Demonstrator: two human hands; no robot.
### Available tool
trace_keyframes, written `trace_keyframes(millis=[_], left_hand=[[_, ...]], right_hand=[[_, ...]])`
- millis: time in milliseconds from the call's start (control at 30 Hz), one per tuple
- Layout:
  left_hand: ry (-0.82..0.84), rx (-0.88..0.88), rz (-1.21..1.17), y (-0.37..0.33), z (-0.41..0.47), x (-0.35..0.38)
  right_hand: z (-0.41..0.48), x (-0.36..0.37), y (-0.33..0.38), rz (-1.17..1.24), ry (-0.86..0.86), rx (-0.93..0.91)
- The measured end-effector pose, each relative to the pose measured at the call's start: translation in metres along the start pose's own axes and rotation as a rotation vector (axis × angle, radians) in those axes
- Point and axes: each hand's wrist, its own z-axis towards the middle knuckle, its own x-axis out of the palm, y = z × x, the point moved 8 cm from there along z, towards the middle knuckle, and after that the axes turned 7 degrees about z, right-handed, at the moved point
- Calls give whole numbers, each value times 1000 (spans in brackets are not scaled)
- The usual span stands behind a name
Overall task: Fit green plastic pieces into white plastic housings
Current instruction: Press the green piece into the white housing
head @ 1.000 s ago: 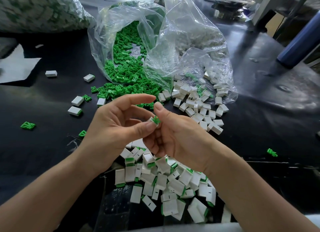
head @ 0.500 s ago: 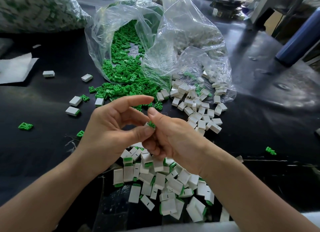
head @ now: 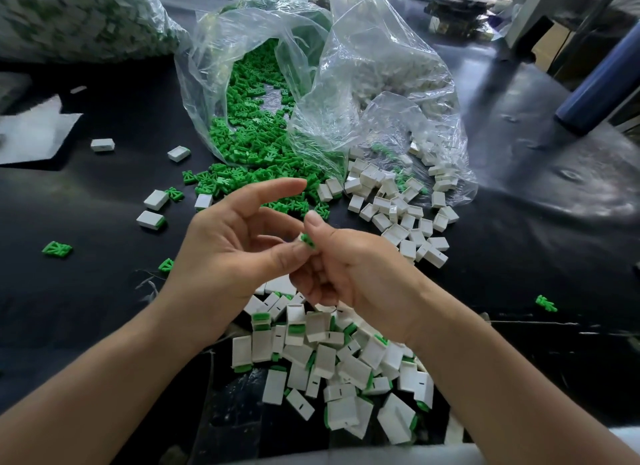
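Little had shifted since a moment earlier: the left hand (head: pixel 235 253) and right hand (head: pixel 360 274) still pinched a ridged green piece (head: pixel 307 239) with curled fingers, its small white housing (head: pixel 300 237) barely showing, above a heap of boxy housings (head: pixel 329 360) on the glossy black bench (head: pixel 86 308); crinkled clear bags (head: pixel 363 83) lay behind

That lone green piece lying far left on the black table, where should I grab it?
Probably pinch the green piece across its longer edges, coming down from above. It lies flat on the table, apart from other parts, so only its edges offer a grip.
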Motion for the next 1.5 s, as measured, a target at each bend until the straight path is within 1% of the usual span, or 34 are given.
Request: trace_keyframes(millis=[367,533,800,1100,1500], left_hand=[[22,-114,-83,9,2,0],[14,-93,-86,8,0,1],[-20,-64,-105,10,0,4],[-70,-27,-125,9,-2,3],[-106,-25,-130,9,-3,2]], right_hand=[[-2,-9,8,-188,-106,-88],[-4,-9,9,-251,-122,-93],[2,-16,0,-302,-220,-104],[2,-13,4,-393,-263,-139],[-1,-11,7,-434,-308,-168]])
